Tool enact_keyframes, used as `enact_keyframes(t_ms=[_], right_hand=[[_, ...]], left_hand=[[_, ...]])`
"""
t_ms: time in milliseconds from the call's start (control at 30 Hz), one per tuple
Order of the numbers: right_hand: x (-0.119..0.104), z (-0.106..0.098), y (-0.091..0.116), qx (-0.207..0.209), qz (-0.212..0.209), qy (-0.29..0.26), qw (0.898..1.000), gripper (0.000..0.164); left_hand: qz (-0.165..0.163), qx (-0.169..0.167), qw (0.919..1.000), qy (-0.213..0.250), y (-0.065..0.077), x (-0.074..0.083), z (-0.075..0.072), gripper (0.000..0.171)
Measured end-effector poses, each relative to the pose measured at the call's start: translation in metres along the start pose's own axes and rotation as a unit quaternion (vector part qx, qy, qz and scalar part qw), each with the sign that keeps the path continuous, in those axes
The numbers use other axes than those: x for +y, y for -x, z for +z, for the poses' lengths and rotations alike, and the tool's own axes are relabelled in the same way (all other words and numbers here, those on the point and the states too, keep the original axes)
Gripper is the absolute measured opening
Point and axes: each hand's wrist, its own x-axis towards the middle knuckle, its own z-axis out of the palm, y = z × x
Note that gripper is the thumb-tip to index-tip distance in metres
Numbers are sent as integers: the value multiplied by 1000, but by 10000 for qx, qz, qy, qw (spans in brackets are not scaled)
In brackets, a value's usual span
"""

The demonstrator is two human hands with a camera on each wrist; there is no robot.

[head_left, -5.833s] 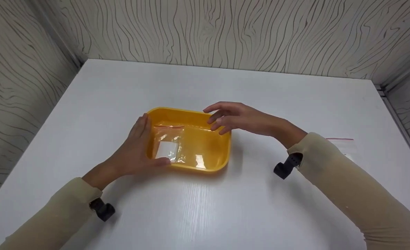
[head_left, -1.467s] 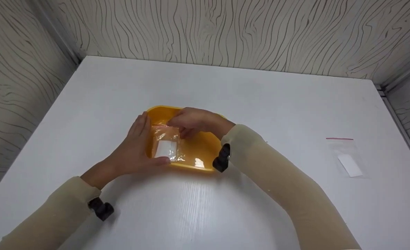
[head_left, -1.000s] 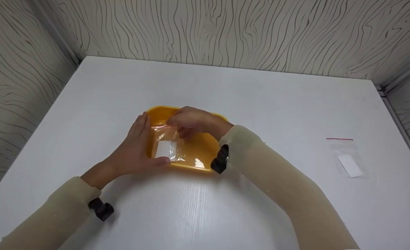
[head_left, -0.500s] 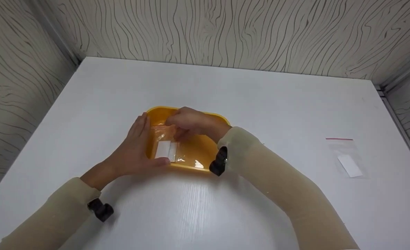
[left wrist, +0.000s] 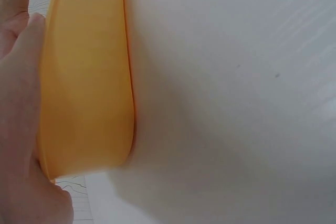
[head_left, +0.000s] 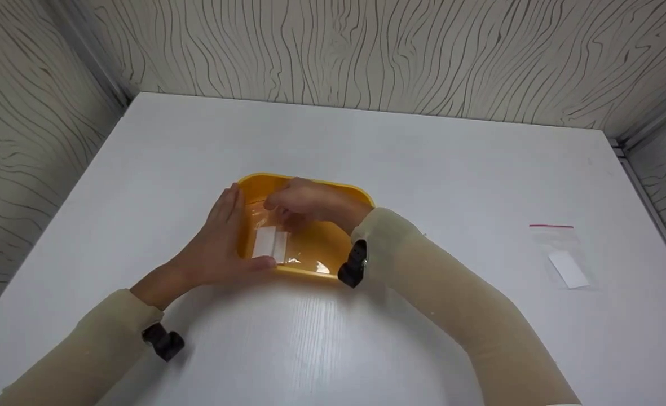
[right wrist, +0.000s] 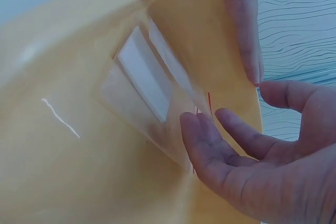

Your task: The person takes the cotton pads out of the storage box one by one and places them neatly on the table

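Note:
The yellow plastic tub point(head_left: 333, 248) sits mid-table. My left hand point(head_left: 214, 242) grips its left end, thumb along the near rim and fingers at the left wall; the left wrist view shows the tub's smooth outer side point(left wrist: 86, 77). My right hand point(head_left: 304, 200) reaches inside over the far rim, its fingertips at the red-striped top of a clear zip-lock bag point(right wrist: 136, 119). Thumb and finger pinch that edge, partly hiding it. A white card point(right wrist: 144, 74) shows through the plastic, and a second whitish strip point(right wrist: 173, 59) stands up beside it.
A second clear zip-lock bag point(head_left: 564, 259) with a red strip and white card lies on the white table point(head_left: 423, 152) at the right. Patterned panels point(head_left: 366, 56) rise behind the table and at both sides.
My right hand has come from above the tub's right end to the bag's top, then crept slightly left. The bag's glossy wrinkles have shifted and the white pieces look more separate. Left hand still.

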Motion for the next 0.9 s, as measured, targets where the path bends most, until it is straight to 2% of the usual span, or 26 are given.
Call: enact_keyframes(t_ms=[167,467,667,900], right_hand=[[1,1,0,41,-48,150,9999,36],[1,3,-1,-54,-229,-39,9997,38],[1,2,0,-296,-518,8,9982,36],[1,1,0,-301,-451,-69,9985,37]], left_hand=[[-4,16,10000,24,0,0,0,133],[17,20,10000,6,1,-1,1,132],[120,47,9999,-81,1,-1,1,129],[202,50,9997,-162,2,-2,1,130]])
